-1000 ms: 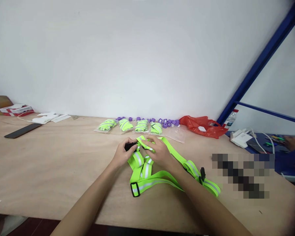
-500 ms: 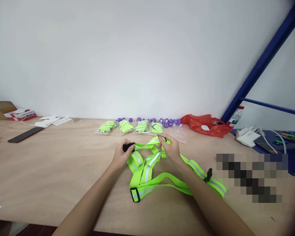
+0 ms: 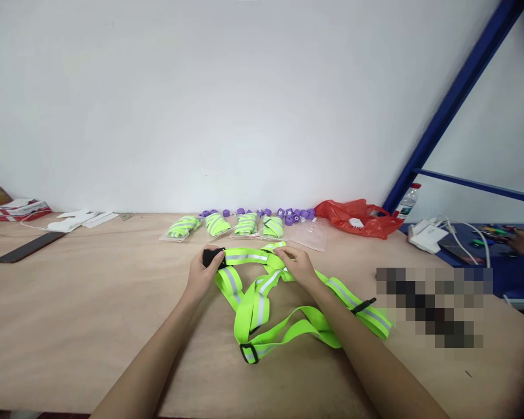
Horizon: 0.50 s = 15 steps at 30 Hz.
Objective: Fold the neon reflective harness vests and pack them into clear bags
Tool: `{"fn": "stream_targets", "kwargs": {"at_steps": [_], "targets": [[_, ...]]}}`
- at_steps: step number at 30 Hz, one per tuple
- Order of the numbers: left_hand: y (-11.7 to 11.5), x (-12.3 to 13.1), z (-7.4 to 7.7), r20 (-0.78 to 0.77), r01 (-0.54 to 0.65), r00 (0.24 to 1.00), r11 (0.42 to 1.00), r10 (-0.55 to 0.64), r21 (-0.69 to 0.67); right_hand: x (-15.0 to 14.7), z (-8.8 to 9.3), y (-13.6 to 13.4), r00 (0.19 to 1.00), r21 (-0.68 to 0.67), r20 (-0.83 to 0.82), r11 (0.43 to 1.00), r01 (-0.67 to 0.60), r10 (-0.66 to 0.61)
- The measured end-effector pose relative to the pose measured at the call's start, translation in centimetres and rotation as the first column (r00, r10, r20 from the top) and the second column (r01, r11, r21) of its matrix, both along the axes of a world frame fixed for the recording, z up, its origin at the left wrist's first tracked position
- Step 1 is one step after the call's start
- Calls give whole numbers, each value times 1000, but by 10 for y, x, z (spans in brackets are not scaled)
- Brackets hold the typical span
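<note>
A neon-yellow reflective harness (image 3: 259,311) with silver stripes lies spread on the wooden table. My left hand (image 3: 201,273) is closed around its black buckle (image 3: 213,258). My right hand (image 3: 299,266) pinches the strap at its far side, and a short stretch runs taut between both hands. A black slider (image 3: 248,353) sits at the near corner of the harness, and another black fitting (image 3: 364,305) is on the strap beyond my right forearm. Part of the webbing is hidden under that forearm.
Behind my hands lie several bagged neon straps (image 3: 245,224), purple rolls (image 3: 294,215), a clear plastic bag (image 3: 308,234) and a red bag (image 3: 358,218). To the left are a dark flat bar (image 3: 30,247) and a red-white box (image 3: 20,209). A bottle (image 3: 408,201) stands beside the blue frame (image 3: 458,105).
My hands have drawn the strap between them straighter, with the left hand moving slightly left. The webbing's near loops have shifted. The view has turned a little to the right.
</note>
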<state>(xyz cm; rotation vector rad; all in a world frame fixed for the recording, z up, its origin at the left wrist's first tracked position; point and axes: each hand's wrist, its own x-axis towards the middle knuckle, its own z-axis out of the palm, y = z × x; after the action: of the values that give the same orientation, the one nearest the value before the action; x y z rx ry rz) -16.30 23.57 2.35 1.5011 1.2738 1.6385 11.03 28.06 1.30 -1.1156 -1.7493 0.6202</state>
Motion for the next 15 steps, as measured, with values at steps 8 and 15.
{"fn": "stream_targets", "kwargs": {"at_steps": [8, 15], "targets": [[-1, 9, 3, 138, 14, 990, 998, -6, -58, -21, 48, -42, 949, -44, 200, 970, -241, 245], [2, 12, 7, 635, 261, 755, 963, -164, -61, -59, 32, -82, 782, -138, 499, 925, -353, 373]]}}
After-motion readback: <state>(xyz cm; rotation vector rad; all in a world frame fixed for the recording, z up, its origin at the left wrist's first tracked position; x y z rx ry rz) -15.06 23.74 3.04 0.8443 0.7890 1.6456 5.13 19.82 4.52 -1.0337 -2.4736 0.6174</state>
